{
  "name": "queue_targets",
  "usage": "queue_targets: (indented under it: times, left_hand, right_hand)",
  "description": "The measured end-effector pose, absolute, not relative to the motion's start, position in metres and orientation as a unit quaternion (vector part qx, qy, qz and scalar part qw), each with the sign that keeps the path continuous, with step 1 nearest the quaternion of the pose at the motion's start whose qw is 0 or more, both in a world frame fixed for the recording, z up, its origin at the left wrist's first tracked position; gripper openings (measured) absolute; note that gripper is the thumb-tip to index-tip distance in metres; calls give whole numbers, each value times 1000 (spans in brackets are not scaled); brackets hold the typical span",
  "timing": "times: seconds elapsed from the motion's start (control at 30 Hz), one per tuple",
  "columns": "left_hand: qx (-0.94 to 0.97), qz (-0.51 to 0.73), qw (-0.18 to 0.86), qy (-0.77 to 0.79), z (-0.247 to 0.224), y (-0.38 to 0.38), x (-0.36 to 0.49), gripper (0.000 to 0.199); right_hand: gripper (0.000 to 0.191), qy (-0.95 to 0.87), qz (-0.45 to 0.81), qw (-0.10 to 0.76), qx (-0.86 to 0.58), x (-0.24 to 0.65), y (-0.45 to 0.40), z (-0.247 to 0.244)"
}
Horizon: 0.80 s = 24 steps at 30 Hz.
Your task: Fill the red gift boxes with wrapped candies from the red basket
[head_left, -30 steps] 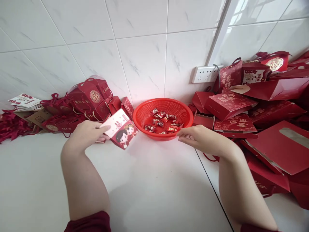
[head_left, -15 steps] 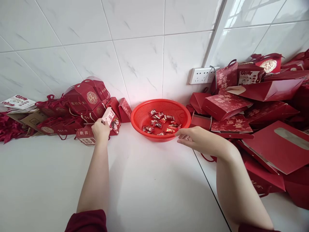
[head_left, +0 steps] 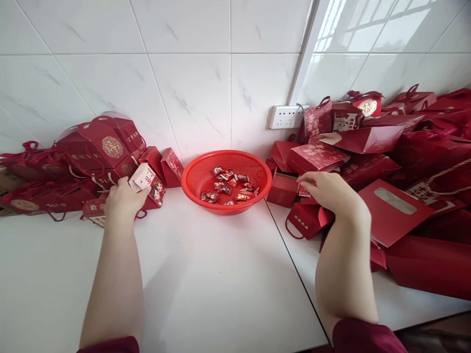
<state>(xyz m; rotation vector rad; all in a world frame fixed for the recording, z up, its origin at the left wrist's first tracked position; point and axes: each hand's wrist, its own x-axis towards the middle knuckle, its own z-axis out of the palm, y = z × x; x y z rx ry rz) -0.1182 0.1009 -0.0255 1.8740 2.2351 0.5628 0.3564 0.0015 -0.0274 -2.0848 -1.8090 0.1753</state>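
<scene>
We have one tiled wall behind one white table, a dark seam running across its right part. The biggest load is one heap of red boxes on the right, overlapping too much for us to count; one box in it has an oval window. A smaller stack of red boxes lies on the left, also past exact counting. Two bare forearms extend over the table, the left nearly straight, the right sharply bent at the wrist, both in dark red sleeves. One red basket stands between heap and stack, near the wall. Of our two hands, the left hand lies palm down, its thumb and fingers clamped on one small printed box; the right hand arches over the heap's near edge, fingers curled and pointing left, and we cannot tell whether they touch a box. Two plain red boxes stand side by side just left of the basket, with the printed box in front of them, at the table. One white socket strip sits on the wall. Smallest are the wrapped sweets in the basket, roughly ten, some overlapping.
</scene>
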Motion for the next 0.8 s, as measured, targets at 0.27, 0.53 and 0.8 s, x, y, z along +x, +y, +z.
queue_targets:
  times: [0.27,0.53,0.8]
  left_hand:
    - [756,26,171,632,-13,70,-77,69]
    - [797,-35,295,526,-2,40,-36,64]
    - [785,-41,284,549,-15,52,-38,70]
  right_hand:
    - [23,-652,36,211,-727,342,39,-52]
    - [19,-541,-30,254,-801,372,-4,-27]
    - [32,-559,60,142,-815,411,-30,-36]
